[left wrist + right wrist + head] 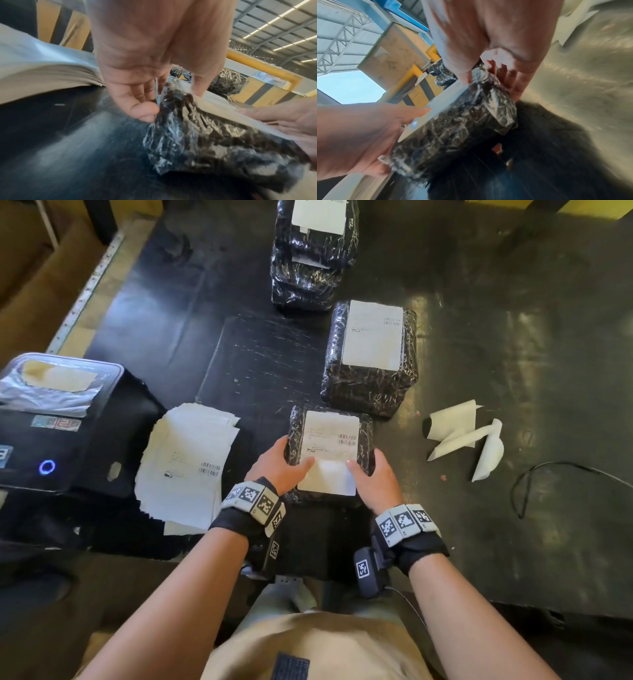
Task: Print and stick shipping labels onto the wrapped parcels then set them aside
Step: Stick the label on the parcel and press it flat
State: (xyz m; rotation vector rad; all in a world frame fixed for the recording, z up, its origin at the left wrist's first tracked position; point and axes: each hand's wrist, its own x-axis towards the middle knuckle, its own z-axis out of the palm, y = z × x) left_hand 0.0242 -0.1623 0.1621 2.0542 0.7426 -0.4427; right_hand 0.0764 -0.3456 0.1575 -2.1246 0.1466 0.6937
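A parcel (364, 436) in crinkled black wrap lies on the dark table right in front of me, with a white shipping label (330, 440) on its top. My left hand (281, 462) grips its left side, thumb lying on the label's near left part. My right hand (371, 474) grips the right side, thumb on the label's near right part. In the left wrist view the left hand's fingers (145, 108) curl against the wrap of the parcel (205, 142). The right wrist view shows the right hand (488, 54) clasping the parcel (453, 128).
A black label printer (51, 422) stands at the left, with a stack of printed labels (188, 460) beside it. A labelled parcel (371, 357) sits just beyond, and more stacked parcels (311, 251) farther back. Peeled backing papers (462, 436) and a cable (548, 474) lie at the right.
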